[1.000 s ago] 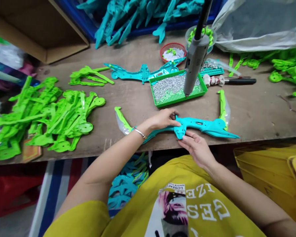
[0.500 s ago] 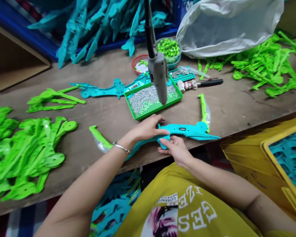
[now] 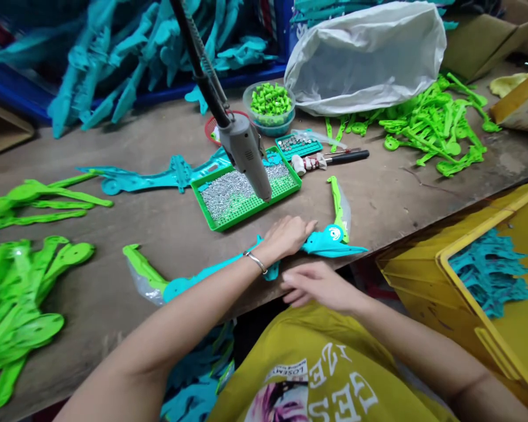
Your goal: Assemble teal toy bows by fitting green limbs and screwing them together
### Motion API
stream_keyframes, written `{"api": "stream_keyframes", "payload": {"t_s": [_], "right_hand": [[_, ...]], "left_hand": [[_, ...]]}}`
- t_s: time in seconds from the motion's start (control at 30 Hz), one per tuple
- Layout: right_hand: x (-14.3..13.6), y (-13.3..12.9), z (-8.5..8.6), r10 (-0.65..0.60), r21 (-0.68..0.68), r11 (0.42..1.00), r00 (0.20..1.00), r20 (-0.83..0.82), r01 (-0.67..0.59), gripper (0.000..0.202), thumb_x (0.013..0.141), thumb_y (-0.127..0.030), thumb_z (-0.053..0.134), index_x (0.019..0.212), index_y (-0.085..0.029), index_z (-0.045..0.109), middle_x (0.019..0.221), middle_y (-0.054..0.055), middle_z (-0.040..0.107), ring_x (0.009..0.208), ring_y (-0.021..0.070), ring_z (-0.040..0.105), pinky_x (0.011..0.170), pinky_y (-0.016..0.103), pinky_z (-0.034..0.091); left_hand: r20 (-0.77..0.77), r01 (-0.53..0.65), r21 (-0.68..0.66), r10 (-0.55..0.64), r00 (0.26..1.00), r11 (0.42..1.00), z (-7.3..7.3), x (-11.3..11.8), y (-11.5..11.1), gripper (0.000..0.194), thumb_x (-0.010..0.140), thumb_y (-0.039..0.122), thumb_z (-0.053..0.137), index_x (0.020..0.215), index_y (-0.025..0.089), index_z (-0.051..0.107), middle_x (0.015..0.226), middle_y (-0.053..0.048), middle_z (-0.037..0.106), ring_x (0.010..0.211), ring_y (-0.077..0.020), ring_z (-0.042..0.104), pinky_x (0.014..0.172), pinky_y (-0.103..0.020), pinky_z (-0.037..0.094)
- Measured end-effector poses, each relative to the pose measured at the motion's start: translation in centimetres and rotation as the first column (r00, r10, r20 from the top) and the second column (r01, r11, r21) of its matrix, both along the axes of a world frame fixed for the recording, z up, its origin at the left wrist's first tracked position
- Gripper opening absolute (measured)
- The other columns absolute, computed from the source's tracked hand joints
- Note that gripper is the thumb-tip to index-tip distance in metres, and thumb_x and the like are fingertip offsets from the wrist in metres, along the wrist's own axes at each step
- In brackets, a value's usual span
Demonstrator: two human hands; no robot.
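A long blue plastic part (image 3: pixel 220 268) lies near the table's front edge, with a green arm (image 3: pixel 146 265) at its left end and another green arm (image 3: pixel 337 199) at its right end. My left hand (image 3: pixel 288 235) rests over the middle of the blue part, its fingers bent around it and partly hidden. Just in front of the part is my right hand (image 3: pixel 319 286), fingers loosely extended and apart, holding nothing. Above the work hangs a grey electric screwdriver (image 3: pixel 249 155), its tip over a green tray (image 3: pixel 273 202) of small metal screws.
Green parts are heaped at the left (image 3: pixel 22 310) and right (image 3: pixel 440 126). Behind the tray stand a bowl of green pieces (image 3: pixel 270 102) and a white bag (image 3: pixel 365 58). A yellow crate (image 3: pixel 444 258) is at the right, below the table edge.
My left hand has moved over the blue part's middle, and my right hand has let go and opened. The small blue piece between my hands is out of sight. The view has shifted right.
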State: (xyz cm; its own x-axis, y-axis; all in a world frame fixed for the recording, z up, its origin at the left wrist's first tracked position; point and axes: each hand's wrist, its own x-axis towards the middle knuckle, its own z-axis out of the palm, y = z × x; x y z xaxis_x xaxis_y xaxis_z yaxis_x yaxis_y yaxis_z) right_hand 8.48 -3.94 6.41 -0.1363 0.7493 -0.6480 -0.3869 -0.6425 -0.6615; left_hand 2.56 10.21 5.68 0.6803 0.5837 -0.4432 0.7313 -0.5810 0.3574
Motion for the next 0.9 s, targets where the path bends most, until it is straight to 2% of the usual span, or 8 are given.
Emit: {"api": "stream_keyframes", "payload": {"t_s": [0.07,0.17,0.3,0.37,0.63,0.77,0.83,0.9], "right_hand": [[4.4,-1.2,1.0,-0.159,0.16,0.98,0.952,0.261,0.12,0.044,0.067,-0.057,0.082,0.083,-0.018,0.072,0.077,0.004,0.072,0.067,0.0165,0.069,0.063,0.03,0.058],[10.3,-1.1,1.1,-0.58,0.356,0.815,0.644,0.498,0.458,0.039,0.068,-0.053,0.084,0.082,-0.021,0.066,0.074,0.0,0.069,0.062,0.012,0.064,0.063,0.026,0.056],[12.9,0.8,-0.2,-0.303,0.019,0.95,0.911,0.279,0.31,0.043,0.071,-0.055,0.082,0.087,-0.019,0.063,0.077,0.005,0.072,0.066,0.017,0.068,0.065,0.031,0.058],[12.4,1.5,-0.5,-0.193,0.003,0.981,0.965,0.176,0.196,0.044,0.071,-0.053,0.083,0.09,-0.019,0.062,0.076,0.004,0.072,0.063,0.0155,0.066,0.062,0.029,0.057],[11.6,1.5,-0.9,-0.115,0.106,0.99,0.967,0.227,0.093,0.057,0.052,-0.035,0.096,0.093,-0.018,0.06,0.077,-0.001,0.071,0.066,0.0123,0.065,0.06,0.023,0.051],[11.4,1.2,-1.8,-0.187,0.153,0.977,0.944,0.272,0.15,0.059,0.051,-0.036,0.095,0.094,-0.019,0.058,0.076,-0.002,0.068,0.068,0.0145,0.064,0.063,0.027,0.052],[11.2,1.0,-1.8,-0.212,0.163,0.972,0.933,0.291,0.17,0.059,0.051,-0.036,0.094,0.093,-0.02,0.057,0.075,-0.002,0.067,0.068,0.015,0.064,0.064,0.028,0.052],[10.8,0.9,-1.5,-0.232,0.17,0.968,0.92,0.317,0.186,0.059,0.05,-0.036,0.094,0.092,-0.02,0.056,0.078,-0.002,0.067,0.069,0.0151,0.064,0.064,0.029,0.052]], "left_hand": [[-0.013,-0.007,0.0,0.007,1.0,1.0,0.2,-0.1,-0.1,0.067,0.101,0.058,0.028,0.095,0.015,0.079,0.102,-0.022,0.075,0.1,-0.0343,0.072,0.08,-0.036,0.048],[-0.022,-0.016,0.009,0.016,1.0,1.0,0.3,-0.1,-0.5,0.069,0.101,0.06,0.026,0.092,0.016,0.079,0.103,-0.022,0.075,0.1,-0.0347,0.072,0.08,-0.038,0.048],[-0.016,0.007,0.034,-0.006,1.0,0.999,0.2,-0.4,-1.1,0.07,0.101,0.058,0.024,0.091,0.016,0.079,0.101,-0.022,0.075,0.099,-0.0351,0.072,0.08,-0.039,0.048],[0.001,0.034,0.062,-0.034,0.999,0.997,0.1,-0.6,-1.4,0.071,0.102,0.057,0.023,0.09,0.015,0.079,0.098,-0.022,0.076,0.096,-0.0357,0.072,0.077,-0.04,0.048],[0.018,0.029,0.129,-0.032,0.999,0.991,0.3,-0.5,-1.7,0.064,0.102,0.054,0.031,0.083,0.015,0.077,0.088,-0.02,0.075,0.086,-0.0322,0.071,0.074,-0.037,0.045],[0.272,-0.1,0.241,0.032,0.962,0.965,1.6,-1.9,-3.9,0.045,0.1,0.049,0.046,0.084,0.015,0.072,0.087,-0.016,0.073,0.089,-0.0293,0.068,0.078,-0.036,0.045],[0.458,-0.231,0.147,0.141,0.878,0.962,2.1,-3.4,-6.0,0.044,0.099,0.05,0.048,0.077,0.016,0.067,0.084,-0.013,0.072,0.087,-0.0267,0.068,0.08,-0.035,0.046],[0.473,-0.296,-0.217,0.365,0.802,0.93,2.0,-4.8,-8.2,0.05,0.098,0.055,0.048,0.066,0.018,0.061,0.069,-0.008,0.068,0.071,-0.0218,0.067,0.073,-0.032,0.049]]}}
